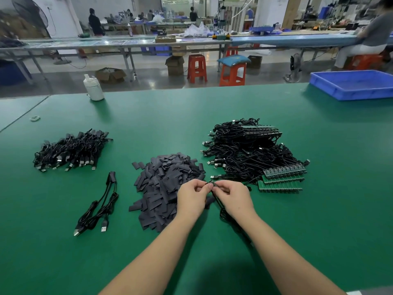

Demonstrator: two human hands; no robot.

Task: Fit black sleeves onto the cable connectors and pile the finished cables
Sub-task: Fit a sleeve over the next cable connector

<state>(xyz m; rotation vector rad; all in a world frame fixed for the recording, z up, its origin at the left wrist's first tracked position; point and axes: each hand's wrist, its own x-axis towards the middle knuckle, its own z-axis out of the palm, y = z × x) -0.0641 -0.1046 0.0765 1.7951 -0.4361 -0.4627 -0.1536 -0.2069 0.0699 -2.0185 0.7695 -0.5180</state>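
Head view. A heap of flat black sleeves (pixel 168 186) lies on the green surface (pixel 319 220) and serves here as the landmark. Just right of the heap's near edge, both hands meet above the surface: the left hand (pixel 191 199) and the right hand (pixel 232 198) each pinch, with curled fingers, one end of a small connector board (pixel 212 184) held between their fingertips. The black cable (pixel 222 209) of that board hangs below the right hand and trails toward the viewer (whether a sleeve is already on the board cannot be told).

Right of the heap, and touching its far right edge, sits a tangled stack of unfinished cables (pixel 244 154), with rows of green boards (pixel 280 179) along its near right side. Left of the heap, well apart and farther back, lies the pile of finished cables (pixel 70 151). Left of the heap and nearer the viewer, two loose cables (pixel 100 207) lie side by side, USB plugs toward the viewer.

Far behind the heap to the left stands a white bottle (pixel 93 88); far behind to the right, a blue tray (pixel 353 84) rests on the surface's back edge.
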